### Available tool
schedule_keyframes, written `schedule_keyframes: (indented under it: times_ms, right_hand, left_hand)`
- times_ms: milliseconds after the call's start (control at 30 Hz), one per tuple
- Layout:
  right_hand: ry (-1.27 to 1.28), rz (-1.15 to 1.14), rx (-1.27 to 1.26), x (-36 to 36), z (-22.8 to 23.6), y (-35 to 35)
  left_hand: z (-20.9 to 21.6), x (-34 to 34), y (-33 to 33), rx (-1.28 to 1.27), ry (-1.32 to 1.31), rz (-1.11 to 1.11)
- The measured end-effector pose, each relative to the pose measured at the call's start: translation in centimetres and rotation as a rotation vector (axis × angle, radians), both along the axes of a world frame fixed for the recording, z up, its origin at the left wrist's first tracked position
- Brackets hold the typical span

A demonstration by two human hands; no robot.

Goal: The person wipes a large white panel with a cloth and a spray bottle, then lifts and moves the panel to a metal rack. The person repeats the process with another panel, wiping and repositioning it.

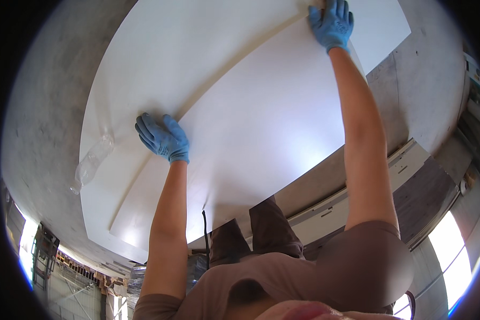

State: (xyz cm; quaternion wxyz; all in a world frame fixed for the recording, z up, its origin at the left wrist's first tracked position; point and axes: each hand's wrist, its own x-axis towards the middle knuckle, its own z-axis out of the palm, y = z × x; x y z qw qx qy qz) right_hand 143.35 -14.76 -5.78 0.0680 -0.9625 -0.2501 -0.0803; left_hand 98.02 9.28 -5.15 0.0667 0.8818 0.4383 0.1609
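Note:
A smooth white panel [261, 128] lies in front of me on top of a larger white sheet [138, 58], which sticks out beyond its far and left edges. My left hand [164, 140], in a blue glove, rests at the panel's far edge on the left, its fingers stretched out over the lower sheet and the thumb apart. Farther away on the right, my right hand [333, 26], gloved the same, lies by the panel's far right corner. Its fingers are extended with the thumb spread; their tips are cut by the frame's top.
A crumpled clear plastic bottle [94, 160] lies at the left edge of the larger sheet. Grey concrete floor [48, 122] surrounds the sheets. To the right is a long pale slatted piece [357, 197] beside a dark board [424, 200]. A dark metal rack [45, 256] stands at lower left.

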Motion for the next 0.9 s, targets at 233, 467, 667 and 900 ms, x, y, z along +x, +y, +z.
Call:
schedule_keyframes:
  times_ms: [233,467,667,900]
  right_hand:
    - [0.360,0.578,0.070,-20.7,6.6,7.2]
    - [-0.001,0.484,0.115,-10.3,1.8,3.4]
    - [-0.013,0.257,0.139,0.6,-0.4,-5.0]
    - [0.033,-0.329,-0.024,-9.6,0.8,-19.9]
  left_hand:
    - [0.2,0.0,-0.1,-0.021,0.021,0.011]
    - [0.0,-0.2,-0.1,-0.013,-0.002,-0.014]
    - [0.0,-0.1,-0.1,0.022,-0.009,-0.032]
    - [0.2,0.0,-0.2,0.061,-0.017,-0.045]
